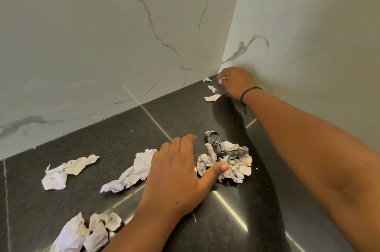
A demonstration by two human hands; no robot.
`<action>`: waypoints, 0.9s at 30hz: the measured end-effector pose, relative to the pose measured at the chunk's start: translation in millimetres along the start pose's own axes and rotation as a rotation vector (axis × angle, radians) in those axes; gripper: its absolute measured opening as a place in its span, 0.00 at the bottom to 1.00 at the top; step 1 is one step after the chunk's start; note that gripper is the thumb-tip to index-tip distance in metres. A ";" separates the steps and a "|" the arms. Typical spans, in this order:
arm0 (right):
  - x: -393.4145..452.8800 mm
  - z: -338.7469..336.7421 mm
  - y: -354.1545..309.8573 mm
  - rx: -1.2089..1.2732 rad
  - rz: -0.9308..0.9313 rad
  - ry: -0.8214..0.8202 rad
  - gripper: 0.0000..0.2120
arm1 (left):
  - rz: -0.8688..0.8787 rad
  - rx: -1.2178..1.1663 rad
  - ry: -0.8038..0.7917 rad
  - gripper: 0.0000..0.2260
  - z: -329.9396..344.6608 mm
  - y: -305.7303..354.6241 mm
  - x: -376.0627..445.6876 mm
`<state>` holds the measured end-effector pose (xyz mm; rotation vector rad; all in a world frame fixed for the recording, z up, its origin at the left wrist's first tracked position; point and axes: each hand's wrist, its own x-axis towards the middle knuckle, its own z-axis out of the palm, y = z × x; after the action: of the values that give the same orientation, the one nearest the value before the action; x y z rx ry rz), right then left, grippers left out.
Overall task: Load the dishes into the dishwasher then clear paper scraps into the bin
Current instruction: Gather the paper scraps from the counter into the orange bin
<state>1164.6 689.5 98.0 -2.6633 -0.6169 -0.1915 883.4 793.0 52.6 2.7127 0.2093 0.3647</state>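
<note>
The right hand [236, 82] is stretched into the far corner of the dark counter [115, 142], where the two marble walls [102, 35] meet. Its fingers are curled down over small torn bits [211, 88] and appear to pinch a white scrap at the fingertips, though the knuckles hide most of the grip. A dark band [249, 90] sits on that wrist. The left hand [181, 171] lies flat nearer the front, fingers straight and spread, thumb out to the right and touching the printed, crumpled pile [226, 159] — it holds nothing.

Just left of that hand's fingers lies a crumpled white sheet [131, 171], and farther toward the left edge another creased piece [65, 170]. Two balled wads [86, 233] sit at the near edge, by the left forearm. No dishes, dishwasher or bin are in view, so this looks like the paper-clearing part of the task, with most scraps not yet gathered.

The paper should be very light, soft and easily crushed — no risk of breaking, but the small corner bits lie flat on a smooth surface and may slide rather than lift. Pinching them by a raised edge, or sweeping them toward the pile, seems wise; the larger wads can be scooped in a cupped palm.
</note>
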 end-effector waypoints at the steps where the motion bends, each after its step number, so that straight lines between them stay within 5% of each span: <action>1: 10.4 6.0 -0.2 0.028 -0.008 0.011 0.10 | -0.005 -0.007 0.006 0.39 1.0 -1.2 -0.1; 8: 41.5 43.6 0.3 0.282 -0.017 -0.097 0.11 | 0.011 0.022 0.059 0.33 7.8 -4.5 2.0; 13: 30.9 50.3 -4.3 0.153 -0.149 -0.183 0.32 | 0.016 0.057 0.053 0.36 7.6 -3.2 0.8; 20: -3.1 57.7 0.5 -0.073 -0.452 -0.071 0.18 | 0.040 0.111 -0.045 0.51 3.3 -1.3 -1.2; 27: -81.1 25.0 3.7 -0.255 -0.372 -0.135 0.17 | 0.008 0.114 -0.116 0.56 0.7 0.9 0.0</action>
<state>1094.9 664.8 56.2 -2.7935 -1.2044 -0.2062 883.7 792.0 52.3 2.8366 0.1914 0.2029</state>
